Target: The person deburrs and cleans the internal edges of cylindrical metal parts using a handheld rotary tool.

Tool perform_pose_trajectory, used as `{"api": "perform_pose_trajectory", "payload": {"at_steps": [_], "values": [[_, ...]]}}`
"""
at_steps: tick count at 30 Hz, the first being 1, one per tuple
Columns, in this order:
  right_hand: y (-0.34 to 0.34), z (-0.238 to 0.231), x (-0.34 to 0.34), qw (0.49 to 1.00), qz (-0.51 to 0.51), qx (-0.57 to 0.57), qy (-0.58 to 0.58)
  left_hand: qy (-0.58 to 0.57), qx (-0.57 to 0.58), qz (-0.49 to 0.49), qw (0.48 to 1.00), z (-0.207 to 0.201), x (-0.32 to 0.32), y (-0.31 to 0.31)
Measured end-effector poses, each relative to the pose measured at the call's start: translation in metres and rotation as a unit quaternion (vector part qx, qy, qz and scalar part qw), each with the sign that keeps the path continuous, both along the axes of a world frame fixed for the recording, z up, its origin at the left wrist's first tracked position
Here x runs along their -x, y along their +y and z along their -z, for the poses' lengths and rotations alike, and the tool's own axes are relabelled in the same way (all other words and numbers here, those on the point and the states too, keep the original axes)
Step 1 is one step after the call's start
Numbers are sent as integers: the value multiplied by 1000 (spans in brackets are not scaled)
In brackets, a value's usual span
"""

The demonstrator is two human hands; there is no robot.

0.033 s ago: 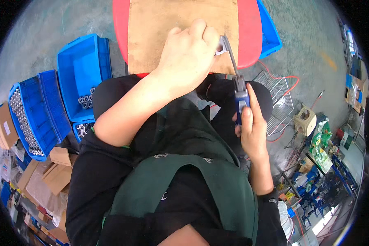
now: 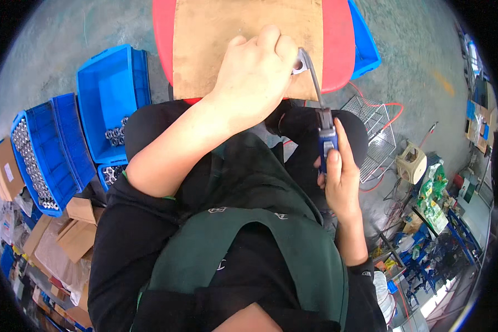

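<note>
My left hand [image 2: 253, 77] is closed, fingers curled down, on a small silvery metal part [image 2: 299, 66] with a round hole; the fingers cover most of it. The part lies at the right side of a brown board [image 2: 205, 50] on a red seat-like surface [image 2: 337, 50]. In my right hand [image 2: 342, 180] is a hand tool [image 2: 327, 141] with a blue-and-black handle and a long thin metal shaft. The curved end of that shaft is beside the hole, close to my left fingers. Whether it touches the metal cannot be made out.
Blue bins stand to my left: one [image 2: 108, 99] with a few metal parts, another [image 2: 66, 144] beside rows of them. A blue bin [image 2: 365, 55] sits behind the red surface. To the right are a wire basket [image 2: 373, 130], an orange hose [image 2: 399, 113] and a beige stool [image 2: 411, 161].
The tool's handle has shifted slightly toward me, and its shaft has tilted a little. My left hand stays on the metal part, almost unmoved.
</note>
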State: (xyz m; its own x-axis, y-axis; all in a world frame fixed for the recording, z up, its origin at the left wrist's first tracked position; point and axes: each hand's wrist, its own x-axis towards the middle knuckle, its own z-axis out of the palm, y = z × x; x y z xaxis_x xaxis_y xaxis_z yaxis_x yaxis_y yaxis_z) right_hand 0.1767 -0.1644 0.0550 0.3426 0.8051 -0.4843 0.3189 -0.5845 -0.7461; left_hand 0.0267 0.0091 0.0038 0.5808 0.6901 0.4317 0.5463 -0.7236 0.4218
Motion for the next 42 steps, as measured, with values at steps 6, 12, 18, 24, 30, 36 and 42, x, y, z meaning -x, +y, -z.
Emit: {"api": "perform_pose_trajectory", "payload": {"at_steps": [6, 12, 18, 24, 30, 36, 42], "values": [[14, -1, 1, 1000, -6, 5, -17, 9, -22, 10, 1000, 3, 0, 3], [46, 8, -5, 997, -12, -68, -34, -39, -28, -5, 999, 0, 0, 5], [17, -8, -4, 998, 36, -57, -15, -118, 71, 20, 990, -5, 3, 4], [-3, -16, -3, 998, 36, -43, 1, -74, 80, 15, 994, -4, 6, 7], [-10, -13, 0, 1000, 14, -17, 11, -49, 59, 16, 997, 1, 7, 6], [9, -4, 2, 1000, 9, 7, -1, -54, 26, 35, 998, -1, 9, 6], [40, 7, 0, 998, -36, -39, -13, -61, 58, 33, 996, -1, 7, 5]]}}
